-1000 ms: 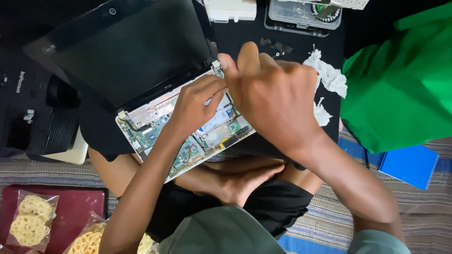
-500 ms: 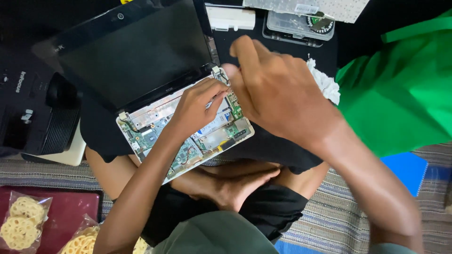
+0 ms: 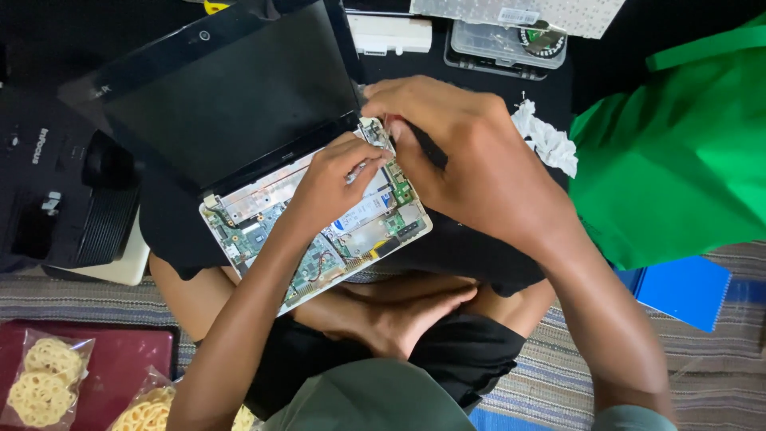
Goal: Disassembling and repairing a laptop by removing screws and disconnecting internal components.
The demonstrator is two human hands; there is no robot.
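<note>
An opened laptop rests on my crossed legs, its dark screen (image 3: 231, 104) tilted back. The keyboard is off, so the green circuit board (image 3: 319, 259) in the base shows. My left hand (image 3: 331, 183) lies on the board with its fingertips bunched at the right hinge (image 3: 375, 132). Whether it pinches anything there is hidden. My right hand (image 3: 471, 160) curls over the same corner, closed around a slim dark tool (image 3: 431, 150) that points at the hinge.
A green bag (image 3: 670, 144) and a blue notebook (image 3: 686, 291) lie to the right, crumpled white paper (image 3: 546, 140) beside the laptop. A clear parts box (image 3: 507, 44) and a loose keyboard (image 3: 519, 12) sit behind. A black device (image 3: 72, 207) and snack packets (image 3: 44, 379) are on the left.
Both hands stay at the laptop's right hinge. My right hand has turned a little lower over the corner, and my view has shifted slightly.
</note>
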